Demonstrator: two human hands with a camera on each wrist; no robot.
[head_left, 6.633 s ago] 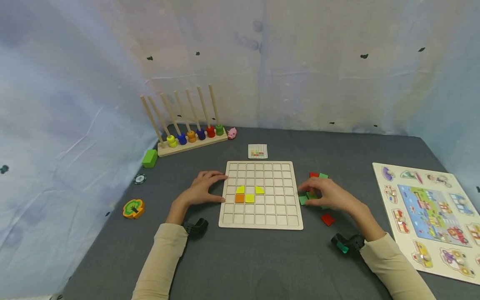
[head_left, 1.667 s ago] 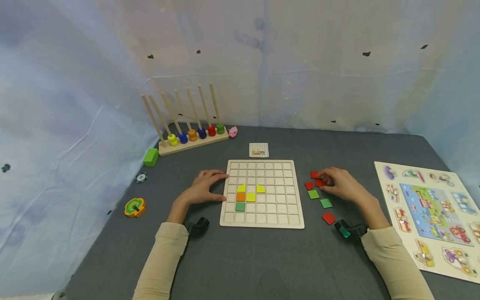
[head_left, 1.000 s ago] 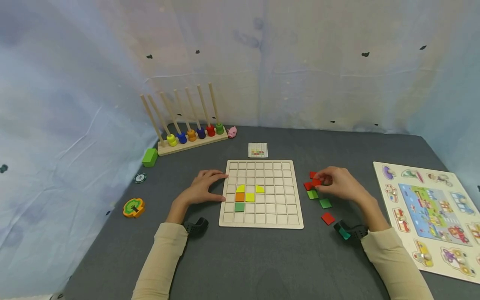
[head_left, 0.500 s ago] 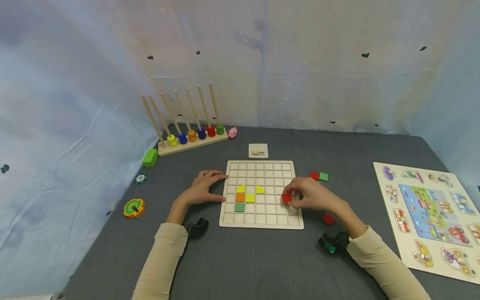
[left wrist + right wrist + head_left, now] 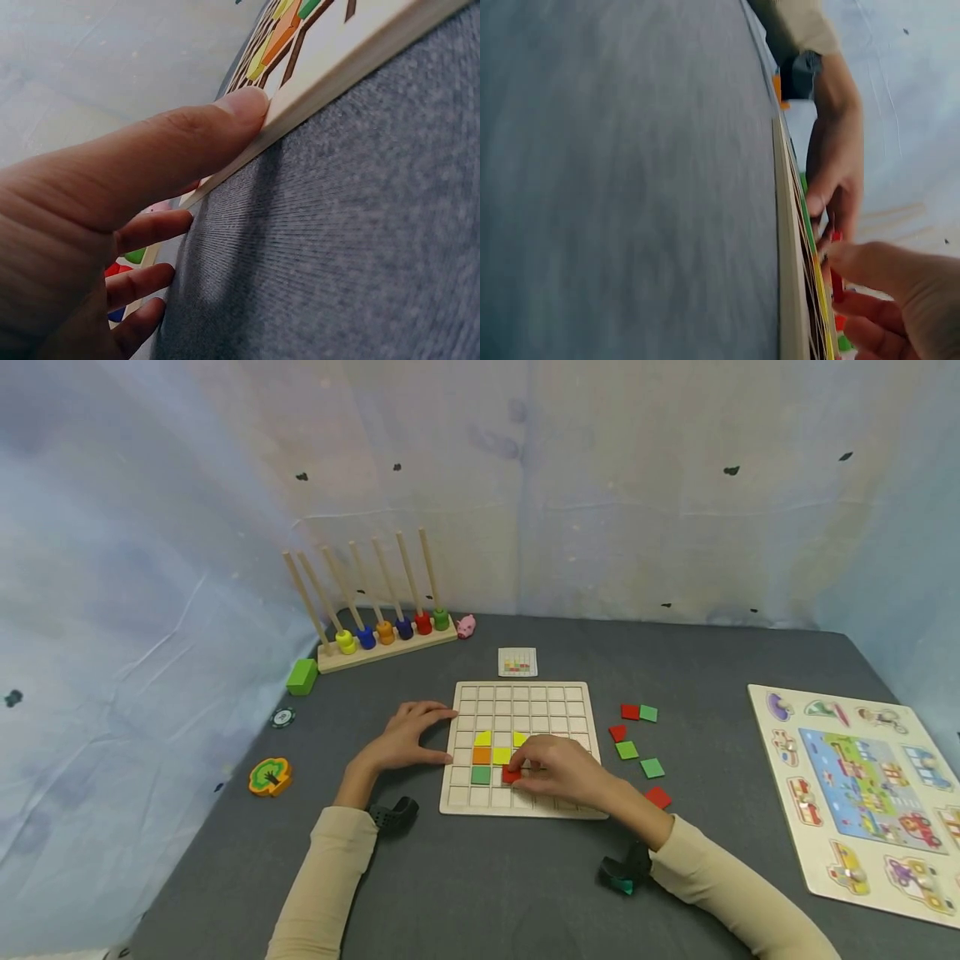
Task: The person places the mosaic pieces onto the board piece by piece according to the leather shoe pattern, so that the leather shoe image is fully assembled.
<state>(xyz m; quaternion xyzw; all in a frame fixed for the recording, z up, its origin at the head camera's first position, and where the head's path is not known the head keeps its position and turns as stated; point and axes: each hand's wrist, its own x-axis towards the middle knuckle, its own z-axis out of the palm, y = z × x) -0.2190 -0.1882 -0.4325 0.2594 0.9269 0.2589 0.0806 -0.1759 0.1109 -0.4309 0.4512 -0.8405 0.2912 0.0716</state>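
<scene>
"What does the right hand have?"
"A red tile, pinched by its edges between thumb and fingers, above or on the grid board; I can't tell whether it touches."
"Why hold it that way?"
"Likely to keep its underside free for the cell. The forearm reaches in from the near right, the hand bent over the board with its fingertips pointing left."
"What sits right around the grip?"
"A yellow tile just beyond it, a green tile to its left, an orange tile beyond the green one."
"And the left hand?"
"Further left of the grip, fingers spread and holding nothing, thumb against the board's rim, presumably to steady it."
"Farther out?"
"Right of the grip, loose red and green tiles lie within easy reach, I'd say for quick picking. Beyond the board is a small patterned card, probably placed there for looking at. Well to the right lies a picture puzzle."
</scene>
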